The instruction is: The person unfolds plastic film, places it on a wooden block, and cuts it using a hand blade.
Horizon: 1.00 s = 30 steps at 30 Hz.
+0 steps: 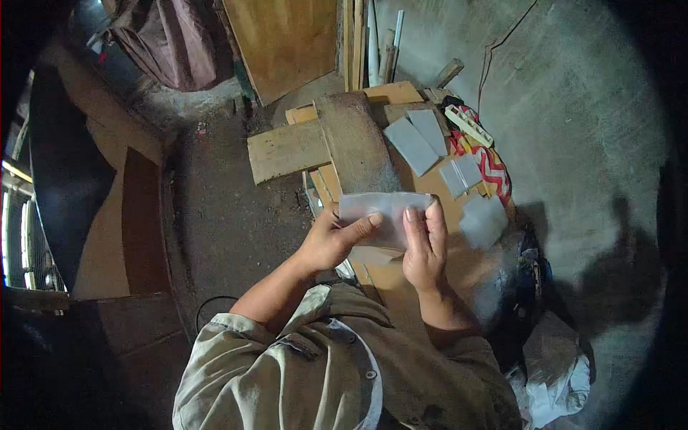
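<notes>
A flat, translucent plastic bag is stretched level in front of my chest, held at both ends. My left hand pinches its left end, the thumb lying across the face of the plastic. At the opposite end my right hand grips it, thumb on top and fingers behind. Whether it is one bag or a thin stack, I cannot tell. Beyond my right hand, similar plastic packs lie on the cardboard. A smaller pack with a line across it and a loose translucent pile are nearer.
A worn brown board and a wooden plank lie beyond my hands. A white power strip rests on red patterned cloth beside the grey wall. A white bag sits low on the right.
</notes>
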Tool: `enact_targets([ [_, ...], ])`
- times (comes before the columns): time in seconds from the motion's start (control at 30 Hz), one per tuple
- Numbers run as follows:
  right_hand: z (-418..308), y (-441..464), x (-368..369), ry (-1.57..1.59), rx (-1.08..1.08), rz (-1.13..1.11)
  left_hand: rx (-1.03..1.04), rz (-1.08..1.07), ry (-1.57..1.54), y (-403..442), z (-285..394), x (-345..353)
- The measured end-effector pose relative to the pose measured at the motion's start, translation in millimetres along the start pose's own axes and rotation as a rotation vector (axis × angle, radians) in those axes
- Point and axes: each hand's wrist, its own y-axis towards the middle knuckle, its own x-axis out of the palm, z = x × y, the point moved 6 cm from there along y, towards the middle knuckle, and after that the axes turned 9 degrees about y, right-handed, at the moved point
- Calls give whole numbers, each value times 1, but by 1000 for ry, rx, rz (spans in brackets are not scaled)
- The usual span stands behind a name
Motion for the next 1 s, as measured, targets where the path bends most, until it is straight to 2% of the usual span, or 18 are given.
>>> enact_targets([
  [0.07, -1, 0, 0, -9, 21, 5, -40, -3, 8, 0, -6, -2],
  [0.23, 1, 3, 0, 51, -2, -54, 105, -1, -38, -3, 3, 5],
  [0.37, -10, 7, 6, 62, -7, -76, 101, 30, -144, -6, -10, 6],
  [0.43, -11, 10, 3, 8, -37, -44, 12, -58, -121, -7, -27, 6],
  [0.57, -29, 24, 5, -16, -131, -134, 9, -119, -141, -2, -57, 13],
  [0.63, -36, 29, 6, 47, -88, -141, -53, -136, -110, -3, -79, 18],
  [0.7, -47, 35, 7, 90, -196, -153, -36, -134, -157, -3, -95, 21],
  [0.77, -59, 35, 11, 146, -198, -121, -117, -126, -69, -4, -109, 22],
  [0.83, -63, 35, 11, 227, -143, -113, -84, -164, 15, -2, -112, 23],
  [0.93, -74, 32, 10, 111, -279, -132, -84, -166, -16, 3, -130, 24],
  [1.0, -78, 27, 8, 221, -185, -99, -54, -193, 71, 6, -129, 25],
])
